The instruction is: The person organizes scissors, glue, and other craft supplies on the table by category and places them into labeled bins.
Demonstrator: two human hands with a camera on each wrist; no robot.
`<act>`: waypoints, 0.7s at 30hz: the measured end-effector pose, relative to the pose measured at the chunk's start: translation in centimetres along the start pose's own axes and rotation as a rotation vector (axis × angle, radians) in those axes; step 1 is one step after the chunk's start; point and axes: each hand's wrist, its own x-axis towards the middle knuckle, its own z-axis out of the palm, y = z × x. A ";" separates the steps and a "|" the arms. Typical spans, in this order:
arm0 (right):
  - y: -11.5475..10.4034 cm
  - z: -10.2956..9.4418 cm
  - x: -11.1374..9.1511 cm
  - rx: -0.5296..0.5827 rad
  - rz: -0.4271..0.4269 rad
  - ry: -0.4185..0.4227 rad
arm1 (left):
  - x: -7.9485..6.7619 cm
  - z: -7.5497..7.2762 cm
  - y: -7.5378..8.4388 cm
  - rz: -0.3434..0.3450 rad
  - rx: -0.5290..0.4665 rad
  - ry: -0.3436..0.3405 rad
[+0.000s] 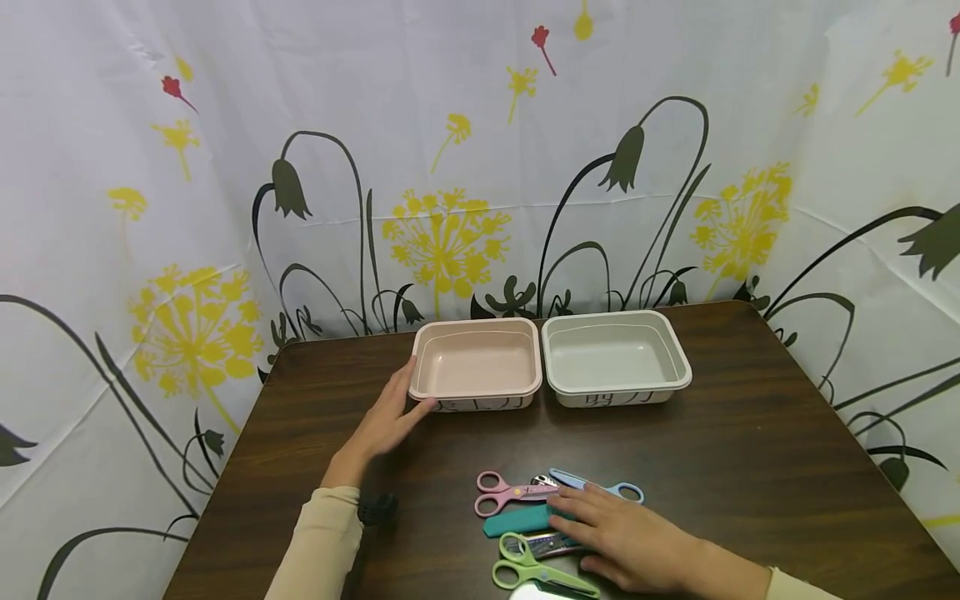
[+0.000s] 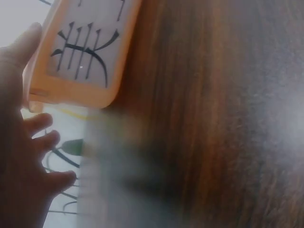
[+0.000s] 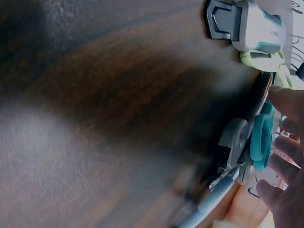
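Note:
My left hand (image 1: 378, 425) reaches to the left end of the pink container (image 1: 476, 395), its fingers along the side and its thumb at the front corner. The left wrist view shows the thumb and spread fingers around that container's end (image 2: 85, 97). My right hand (image 1: 630, 533), fingers extended, lies over a group of cutting tools. Around it are pink scissors (image 1: 501, 493), blue scissors (image 1: 567, 477), a teal flat-sided item (image 1: 517, 521), a grey-handled cutter (image 1: 547, 545) and green scissors (image 1: 517, 567). The hand partly hides several of them.
A pale grey-green container (image 1: 617, 389) stands close to the right of the pink one. A white and grey item with teal trim (image 3: 261, 28) lies at the tools' near end. Behind the dark wooden table (image 1: 757, 467) hangs a flower-printed curtain (image 1: 480, 125).

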 end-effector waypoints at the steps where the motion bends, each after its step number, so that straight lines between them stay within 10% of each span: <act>1: -0.1 0.1 0.0 -0.002 0.003 -0.003 | 0.0 0.2 0.0 -0.004 -0.005 0.000; 21: -0.4 2.0 -0.1 -0.194 -0.029 0.050 | 0.3 2.1 -0.4 -0.038 -0.259 0.106</act>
